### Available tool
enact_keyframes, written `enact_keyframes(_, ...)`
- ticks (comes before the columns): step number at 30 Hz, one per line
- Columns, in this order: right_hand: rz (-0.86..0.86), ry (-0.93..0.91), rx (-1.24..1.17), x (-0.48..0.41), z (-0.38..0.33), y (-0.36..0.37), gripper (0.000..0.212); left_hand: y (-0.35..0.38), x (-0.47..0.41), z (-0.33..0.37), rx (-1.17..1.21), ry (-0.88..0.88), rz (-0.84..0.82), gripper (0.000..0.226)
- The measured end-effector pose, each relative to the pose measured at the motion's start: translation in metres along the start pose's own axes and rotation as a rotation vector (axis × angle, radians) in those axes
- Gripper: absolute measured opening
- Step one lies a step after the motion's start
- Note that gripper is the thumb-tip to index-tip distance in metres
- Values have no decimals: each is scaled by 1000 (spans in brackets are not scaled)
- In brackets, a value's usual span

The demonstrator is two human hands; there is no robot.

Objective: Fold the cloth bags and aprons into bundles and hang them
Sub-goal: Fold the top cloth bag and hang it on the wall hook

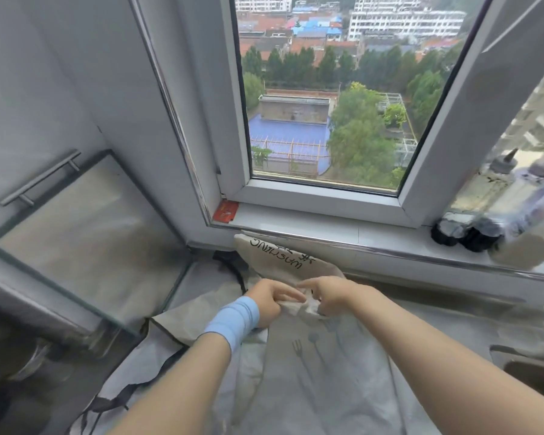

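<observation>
Early yet: left hand (269, 306) and right hand (330, 295), fingers (291, 297) curled, pinch far edge of fork-print cloth (311, 365) on desk (446, 313); lettered cloth (283, 257) beyond looks unfolded, nothing visibly hung.

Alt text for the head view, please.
The left hand and right hand pinch the far edge of a pale cloth with a fork print, spread on a counter under a window. A lettered bag lies behind it.

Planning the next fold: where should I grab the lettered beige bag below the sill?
Probably pinch the lettered bag by its far top edge, from above: that edge leans exposed against the sill, while the near end disappears under the cutlery-print cloth.
</observation>
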State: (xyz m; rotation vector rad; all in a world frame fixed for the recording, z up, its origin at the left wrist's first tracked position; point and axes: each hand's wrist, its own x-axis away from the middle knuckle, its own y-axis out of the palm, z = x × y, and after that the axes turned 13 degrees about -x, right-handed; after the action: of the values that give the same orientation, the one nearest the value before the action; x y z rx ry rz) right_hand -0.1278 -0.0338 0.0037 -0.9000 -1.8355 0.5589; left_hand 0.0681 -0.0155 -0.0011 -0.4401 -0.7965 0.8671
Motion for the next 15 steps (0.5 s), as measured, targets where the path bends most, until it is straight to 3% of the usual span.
enact_keyframes(3,-97,21,-19,6,-20,18,30,-16,21,-3,38,22,-5,55)
enact_keyframes(5,-48,16,-10,17,-31,21,16,-25,34,0,84,26,-7,38)
enact_keyframes(7,150,5,33,37,-46,16,13,-30,50,6,163,29,-21,32)
enact_keyframes(9,339,3,-28,48,-54,3,7,-30,55,17,191,-23,5,55)
enact_keyframes(10,407,3,-108,55,-58,-4,4,-30,55,23,157,-35,52,53)
enact_keyframes(12,528,-38,-282,66,-64,-15,10,-35,57,40,-12,-19,155,10)
enact_keyframes(15,670,-161,-438,80,-58,-25,25,-45,55,61,-33,3,183,26)
